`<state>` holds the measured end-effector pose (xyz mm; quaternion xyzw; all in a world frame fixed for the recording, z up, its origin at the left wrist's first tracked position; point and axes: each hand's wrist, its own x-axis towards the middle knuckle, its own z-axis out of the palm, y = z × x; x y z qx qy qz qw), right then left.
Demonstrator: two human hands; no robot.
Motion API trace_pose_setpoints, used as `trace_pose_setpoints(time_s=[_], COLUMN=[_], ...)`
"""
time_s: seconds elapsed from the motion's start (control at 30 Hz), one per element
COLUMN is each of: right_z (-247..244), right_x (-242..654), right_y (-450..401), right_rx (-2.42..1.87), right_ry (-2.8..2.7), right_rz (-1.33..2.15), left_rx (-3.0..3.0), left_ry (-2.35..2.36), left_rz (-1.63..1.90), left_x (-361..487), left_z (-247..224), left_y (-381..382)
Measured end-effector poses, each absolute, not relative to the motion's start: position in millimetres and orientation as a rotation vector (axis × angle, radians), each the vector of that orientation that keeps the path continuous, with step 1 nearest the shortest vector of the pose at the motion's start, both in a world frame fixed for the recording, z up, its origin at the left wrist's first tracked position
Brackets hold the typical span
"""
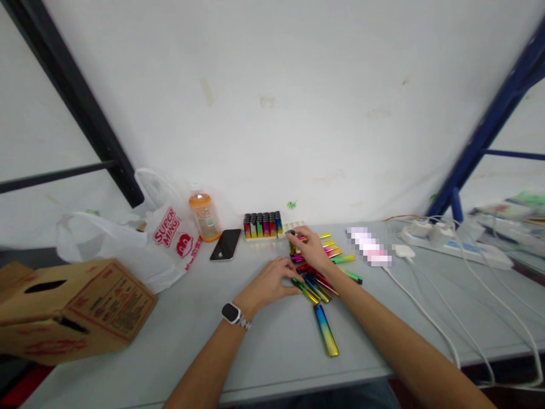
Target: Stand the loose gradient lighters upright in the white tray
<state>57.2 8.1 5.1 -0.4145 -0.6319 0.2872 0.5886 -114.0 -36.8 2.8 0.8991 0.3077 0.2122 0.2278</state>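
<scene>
right fingers (301,231) pinching lighter (291,233); left fingers (292,272) at green lighter (307,292), grip unclear; phone (225,245), bottle (205,217) near filled tray (263,239)

Head-worn view, facing wall (323,142), angled down, table (174,324) near

The right hand (313,250) pinches a lighter (292,248) beside a tray (261,239) of upright lighters (263,225) while the left hand (266,282), a watch (231,312) on its wrist, touches loose metallic lighters (318,288) on a gray table (276,352). Left of the tray sit a phone (225,245) and an orange bottle (205,216).
</scene>
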Motion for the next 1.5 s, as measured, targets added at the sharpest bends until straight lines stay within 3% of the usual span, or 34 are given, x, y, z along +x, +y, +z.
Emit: trace_pose_setpoints(time_s=[0.43,1.0,1.3,1.4,1.5], right_z=[14.2,12.3,7.3,9.4,8.8], right_x=[56.2,51.2,50.6,45.1,38.6], right_y=[84.4,104.1,80.2,59.2,29.7], right_rx=[-1.072,-1.102,-1.192,-1.239,-1.185], right_ry=[-1.890,-2.050,-2.109,-2.052,-1.867], right_rz=[0.320,0.280,-0.105,-0.044,0.234], left_rx=[2.151,1.868,1.844,1.834,1.812], left_ry=[1.083,1.215,1.220,1.229,1.231], left_rz=[0.551,1.197,1.259,1.300,1.336], left_x=[-145.6,-144.5,-137.2,-133.3,-128.5], left_z=[9.6,-1.1,-4.6,-1.5,0.4], left_y=[-25.9,-4.7,-6.5,-10.0,-14.2])
